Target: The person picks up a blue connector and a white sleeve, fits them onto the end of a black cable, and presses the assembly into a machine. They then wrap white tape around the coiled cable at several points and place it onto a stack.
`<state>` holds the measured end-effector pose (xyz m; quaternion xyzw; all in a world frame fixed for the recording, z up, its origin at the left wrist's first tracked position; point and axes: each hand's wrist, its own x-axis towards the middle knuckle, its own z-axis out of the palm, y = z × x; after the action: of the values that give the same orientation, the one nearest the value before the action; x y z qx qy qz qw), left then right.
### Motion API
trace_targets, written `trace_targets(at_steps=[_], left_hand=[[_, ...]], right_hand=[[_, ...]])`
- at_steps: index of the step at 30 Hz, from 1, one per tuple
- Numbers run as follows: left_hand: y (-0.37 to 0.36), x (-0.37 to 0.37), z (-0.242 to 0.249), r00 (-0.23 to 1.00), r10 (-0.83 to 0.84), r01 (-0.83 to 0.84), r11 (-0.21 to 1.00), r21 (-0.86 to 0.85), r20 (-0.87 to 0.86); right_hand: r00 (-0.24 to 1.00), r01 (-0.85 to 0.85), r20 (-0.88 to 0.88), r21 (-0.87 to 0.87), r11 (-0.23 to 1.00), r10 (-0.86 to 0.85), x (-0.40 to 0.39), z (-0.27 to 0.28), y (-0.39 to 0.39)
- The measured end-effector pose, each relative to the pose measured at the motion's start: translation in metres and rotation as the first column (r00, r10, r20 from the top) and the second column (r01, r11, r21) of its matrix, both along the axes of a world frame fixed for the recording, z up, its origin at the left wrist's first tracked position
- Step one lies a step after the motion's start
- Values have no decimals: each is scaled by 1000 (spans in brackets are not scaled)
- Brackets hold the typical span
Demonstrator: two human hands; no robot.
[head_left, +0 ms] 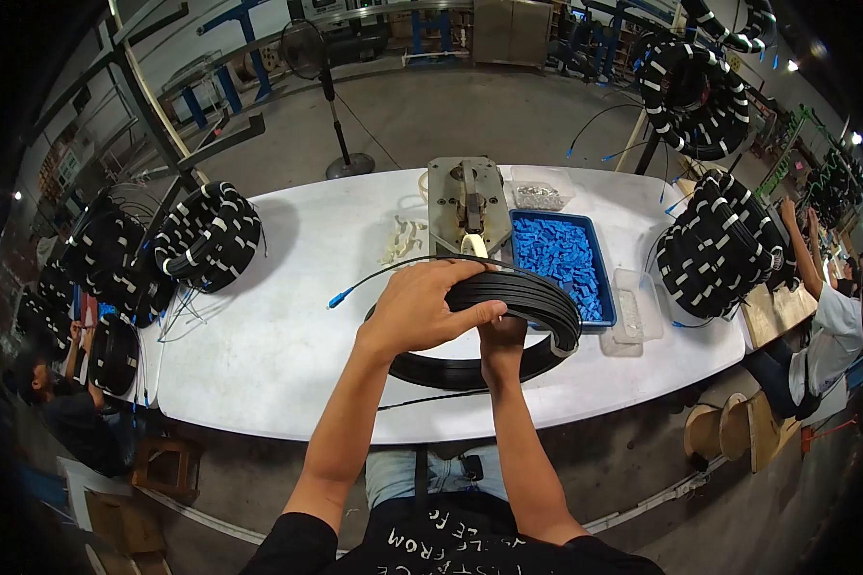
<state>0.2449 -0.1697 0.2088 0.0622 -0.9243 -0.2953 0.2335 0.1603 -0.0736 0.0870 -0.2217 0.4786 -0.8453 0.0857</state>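
Observation:
A thick coil of black cable (532,292) is held tilted over the near part of the white table. My left hand (427,305) is closed over its upper left side, thumb across the strands. Through the ring's middle reaches my right hand (503,343), gripping the coil from inside; most of its fingers are hidden behind the strands. One cable end with a blue connector (337,300) sticks out to the left of my left hand. Another loose black cable end (412,401) points left below the ring. White ties band the coil at its right side.
Beyond the coil stands a metal fixture (468,206). Right of it are a blue tray (599,251) of blue connector parts and clear plastic boxes (628,307). Banded cable coils (211,235) hang at left, more coils (719,244) at right. People work at both sides.

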Motion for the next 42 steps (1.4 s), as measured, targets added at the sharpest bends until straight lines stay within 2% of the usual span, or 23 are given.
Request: trace_targets(at_steps=[1,2,3,5,6,7,9,11,13,15,16,18,19,21,23,25,27,31,33,34,36,40,42], left_hand=[[-2,0,0,1000,-2,2,1000,-1,-5],[-2,1,2,1000,1,-1,1000,7,16],[-1,2,6,999,2,-2,1000,12,34],[-2,4,10,998,7,-8,999,30,59],[-3,5,12,998,1,-4,999,47,60],[-4,6,12,998,-5,1,998,69,66],[-12,4,2,1000,-13,11,999,53,27],[-14,2,-4,1000,-22,23,999,24,-17],[-15,2,-3,999,-39,40,999,24,-22],[-10,5,2,999,-19,20,999,25,-50],[-7,8,8,1000,-19,20,998,59,-10],[-7,10,5,1000,-11,9,997,75,25],[-7,11,5,1000,-7,5,997,73,21],[-6,14,3,998,7,-9,999,48,58],[-6,15,-2,999,19,-20,999,36,26],[-6,13,-4,998,36,-36,999,-2,-48],[-3,11,-1,998,57,-57,998,6,-16],[3,9,5,996,83,-83,996,-9,11],[4,8,1,998,57,-57,998,-5,28],[6,7,0,994,105,-104,992,-73,8],[7,3,1,988,152,-154,977,-145,-22],[6,-6,-10,979,185,-191,979,-67,-85],[4,-12,-16,968,215,-222,974,-44,-132]], right_hand=[[1000,-2,-3,0,1000,2,3,-9,8],[991,26,-132,313,950,16,5,-25,21],[965,98,-253,584,806,67,3,-34,31],[935,-65,-202,711,700,292,12,15,62],[926,-171,-146,660,732,347,14,33,72],[908,-191,-187,610,769,374,16,56,82],[843,-86,-399,562,823,361,10,97,89],[674,41,-669,457,888,313,-2,132,79],[624,92,-711,478,873,324,-16,139,59],[478,335,-839,447,829,258,-28,141,41],[475,335,-842,441,833,255,-32,138,36],[532,364,-759,606,707,377,-40,133,28],[527,363,-761,603,710,377,-41,138,27],[544,416,-583,812,410,603,-42,149,25],[565,417,-584,812,408,584,-54,144,16],[664,-15,-288,917,398,690,-70,141,7],[694,-71,-260,903,423,671,-74,141,7],[794,-423,20,736,529,608,-81,142,8],[841,-431,53,667,607,538,-93,137,5],[842,-429,52,667,609,537,-93,136,5],[824,-442,-42,577,687,565,-91,136,4],[844,-387,-132,522,760,520,-85,136,-3],[857,-423,-128,376,825,498,-78,149,0]])
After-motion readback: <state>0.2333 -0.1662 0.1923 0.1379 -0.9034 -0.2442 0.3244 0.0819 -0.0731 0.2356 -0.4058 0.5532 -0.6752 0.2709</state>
